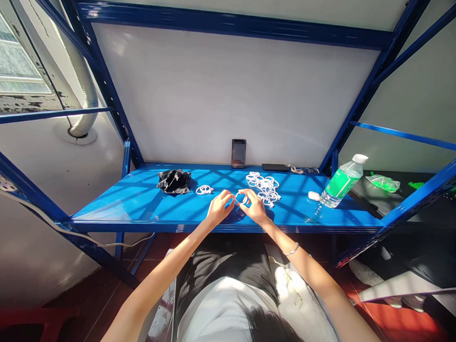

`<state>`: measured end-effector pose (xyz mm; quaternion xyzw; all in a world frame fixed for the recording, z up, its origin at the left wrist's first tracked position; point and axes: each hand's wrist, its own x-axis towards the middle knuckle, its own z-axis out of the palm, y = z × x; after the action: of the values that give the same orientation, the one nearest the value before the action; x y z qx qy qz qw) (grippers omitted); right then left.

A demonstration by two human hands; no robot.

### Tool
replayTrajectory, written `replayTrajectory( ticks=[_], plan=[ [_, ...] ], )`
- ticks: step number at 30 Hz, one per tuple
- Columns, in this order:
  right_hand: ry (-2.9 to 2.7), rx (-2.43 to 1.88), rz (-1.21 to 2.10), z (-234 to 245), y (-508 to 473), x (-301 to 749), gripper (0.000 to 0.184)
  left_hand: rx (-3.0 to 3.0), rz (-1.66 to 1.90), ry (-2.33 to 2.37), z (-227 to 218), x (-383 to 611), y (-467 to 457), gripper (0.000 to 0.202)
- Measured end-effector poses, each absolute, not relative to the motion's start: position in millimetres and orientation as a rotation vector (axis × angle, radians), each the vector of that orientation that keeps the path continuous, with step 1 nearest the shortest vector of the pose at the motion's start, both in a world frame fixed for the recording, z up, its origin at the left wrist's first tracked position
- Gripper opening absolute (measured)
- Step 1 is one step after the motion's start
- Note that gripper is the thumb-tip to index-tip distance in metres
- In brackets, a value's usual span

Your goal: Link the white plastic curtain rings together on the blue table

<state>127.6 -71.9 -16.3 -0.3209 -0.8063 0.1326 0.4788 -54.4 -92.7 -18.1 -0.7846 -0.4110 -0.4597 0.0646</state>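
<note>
Over the front of the blue shelf (144, 203), my left hand (221, 207) and my right hand (254, 208) face each other, almost touching at the fingertips. Both are closed in a pinch on a small white loop (237, 197) between them; its exact kind is too small to make out. Just beyond my right hand lies a loose heap of white rings or loops (264, 184). A smaller group of white loops (204, 190) rests to the left of my left hand. Farther left sits a crumpled black plastic bag (174, 182).
A clear water bottle (342, 182) with a green label leans at the right, beside a small white object (314, 196). A dark phone-like object (238, 154) stands against the back wall, near a flat black device (275, 167) and a cable bundle (303, 169). Blue posts (359, 103) frame the shelf.
</note>
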Motion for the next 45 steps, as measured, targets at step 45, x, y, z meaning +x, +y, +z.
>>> replayTrajectory(
  ticks=[45],
  plan=[
    [-2.069, -0.841, 0.321, -17.2, -75.3, 127.3, 0.027, -2.678, -1.632, -1.217, -18.5, -58.9, -84.4, 0.025]
  ],
)
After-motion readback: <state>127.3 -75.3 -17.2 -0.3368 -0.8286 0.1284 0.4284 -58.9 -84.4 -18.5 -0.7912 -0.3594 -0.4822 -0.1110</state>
